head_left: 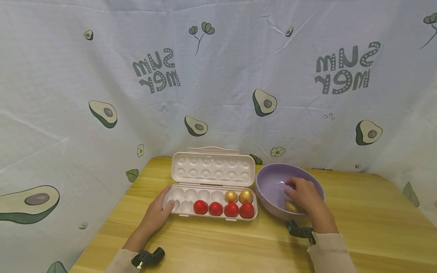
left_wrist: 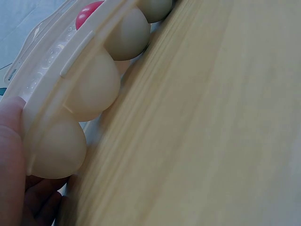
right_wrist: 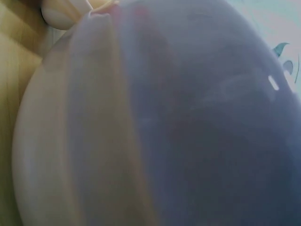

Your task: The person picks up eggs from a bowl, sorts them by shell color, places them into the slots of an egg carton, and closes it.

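Note:
In the head view my left hand (head_left: pixel 158 210) grips the left end of an open white plastic egg box (head_left: pixel 186 216). The left wrist view shows the thumb on its rim and fingers underneath. Several red eggs (head_left: pixel 215 209) fill the right part of the near row, and two gold eggs (head_left: pixel 245 196) sit at the right end of the far row. The wells on the left hold nothing. My right hand (head_left: pixel 305 193) reaches into a purple bowl (head_left: pixel 273 182), fingers bent and apart, with nothing visible between them. A gold egg (head_left: pixel 291 206) lies below it, partly covered.
The box's lid (head_left: pixel 213 168) stands tilted back behind the tray. Box and bowl are side by side on a wooden table (head_left: pixel 218 246). A curtain (head_left: pixel 218 76) printed with avocados hangs behind the table and along its left side.

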`<state>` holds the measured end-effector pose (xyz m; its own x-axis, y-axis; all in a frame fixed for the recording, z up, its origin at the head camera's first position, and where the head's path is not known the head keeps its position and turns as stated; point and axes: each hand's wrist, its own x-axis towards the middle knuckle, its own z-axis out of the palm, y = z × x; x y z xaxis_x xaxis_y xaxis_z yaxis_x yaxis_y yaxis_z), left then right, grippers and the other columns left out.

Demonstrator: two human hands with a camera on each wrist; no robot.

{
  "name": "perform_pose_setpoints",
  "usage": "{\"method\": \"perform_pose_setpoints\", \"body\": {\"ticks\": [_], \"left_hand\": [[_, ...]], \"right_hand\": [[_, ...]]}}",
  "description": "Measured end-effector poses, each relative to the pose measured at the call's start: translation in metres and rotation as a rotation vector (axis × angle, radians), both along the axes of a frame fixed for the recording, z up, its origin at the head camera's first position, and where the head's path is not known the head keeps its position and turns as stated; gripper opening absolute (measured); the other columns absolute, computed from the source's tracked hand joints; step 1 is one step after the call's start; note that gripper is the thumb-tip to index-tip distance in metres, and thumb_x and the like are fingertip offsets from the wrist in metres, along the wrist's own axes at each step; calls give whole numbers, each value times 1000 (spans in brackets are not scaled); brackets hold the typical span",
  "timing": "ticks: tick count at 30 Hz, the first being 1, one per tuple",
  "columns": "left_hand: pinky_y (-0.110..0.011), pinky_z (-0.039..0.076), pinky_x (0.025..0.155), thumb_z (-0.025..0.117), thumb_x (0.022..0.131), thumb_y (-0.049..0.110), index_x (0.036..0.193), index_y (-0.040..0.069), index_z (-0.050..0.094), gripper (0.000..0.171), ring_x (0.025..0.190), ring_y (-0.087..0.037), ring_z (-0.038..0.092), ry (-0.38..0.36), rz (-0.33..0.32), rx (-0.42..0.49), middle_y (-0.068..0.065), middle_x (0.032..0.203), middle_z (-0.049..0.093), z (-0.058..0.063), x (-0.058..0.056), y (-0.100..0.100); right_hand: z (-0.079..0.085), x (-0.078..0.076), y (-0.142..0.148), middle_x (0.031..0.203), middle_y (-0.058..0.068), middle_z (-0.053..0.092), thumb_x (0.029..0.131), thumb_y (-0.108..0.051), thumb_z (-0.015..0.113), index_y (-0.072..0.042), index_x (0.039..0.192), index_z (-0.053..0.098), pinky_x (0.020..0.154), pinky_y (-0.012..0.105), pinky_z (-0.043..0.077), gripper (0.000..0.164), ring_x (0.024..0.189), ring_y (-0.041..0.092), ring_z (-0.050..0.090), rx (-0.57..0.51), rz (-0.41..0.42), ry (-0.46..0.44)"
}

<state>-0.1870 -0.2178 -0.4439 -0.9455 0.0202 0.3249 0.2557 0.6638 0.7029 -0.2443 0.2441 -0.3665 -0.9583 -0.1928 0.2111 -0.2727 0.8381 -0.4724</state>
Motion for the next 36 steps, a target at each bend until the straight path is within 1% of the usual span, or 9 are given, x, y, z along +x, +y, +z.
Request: {"method": "perform_pose_setpoints", "body": {"ticks": [6, 13, 19, 23, 29, 36], "left_hand": [[-46, 27, 105, 50, 91, 25, 140, 13, 32, 54, 128, -26, 32, 8, -6, 5, -7, 140, 37, -2, -1, 0], [-45, 27, 105, 50, 91, 25, 140, 13, 31, 54, 128, -25, 32, 12, -8, 1, -7, 141, 36, -2, -1, -1], [-47, 27, 104, 50, 91, 25, 140, 11, 31, 55, 128, -28, 32, 16, -10, 1, -9, 140, 37, -2, -1, 0], [-46, 27, 105, 50, 91, 25, 140, 12, 31, 54, 128, -26, 32, 10, -13, 8, -8, 141, 36, -3, -2, 0], [-46, 26, 105, 50, 91, 25, 140, 15, 31, 53, 129, -25, 31, 0, -16, 20, -6, 141, 36, -5, -3, -1], [-45, 27, 105, 50, 91, 26, 140, 15, 32, 53, 128, -25, 32, 17, -16, 14, -6, 140, 37, -6, -3, -1]], "right_hand": [[1, 0, 2, 101, 21, 62, 81, -13, 59, 5, 104, 61, 82, 51, 44, 29, 92, 33, 56, 22, -28, -48], [-1, 0, 3, 102, 22, 61, 81, -12, 59, 6, 104, 60, 82, 51, 44, 30, 91, 34, 56, 47, -40, -98], [-1, 1, 4, 99, 22, 61, 79, -12, 59, 6, 102, 61, 79, 50, 44, 29, 88, 33, 56, 59, -31, -87], [-1, 2, 4, 97, 21, 62, 77, -11, 60, 7, 100, 61, 77, 49, 44, 29, 86, 33, 56, 63, -23, -75], [1, 4, 5, 96, 22, 61, 76, -11, 60, 7, 99, 61, 76, 49, 44, 29, 86, 34, 56, 77, -29, -106], [2, 6, 7, 95, 23, 61, 72, -9, 58, 8, 96, 61, 74, 48, 45, 30, 86, 34, 56, 110, -47, -137]]}}
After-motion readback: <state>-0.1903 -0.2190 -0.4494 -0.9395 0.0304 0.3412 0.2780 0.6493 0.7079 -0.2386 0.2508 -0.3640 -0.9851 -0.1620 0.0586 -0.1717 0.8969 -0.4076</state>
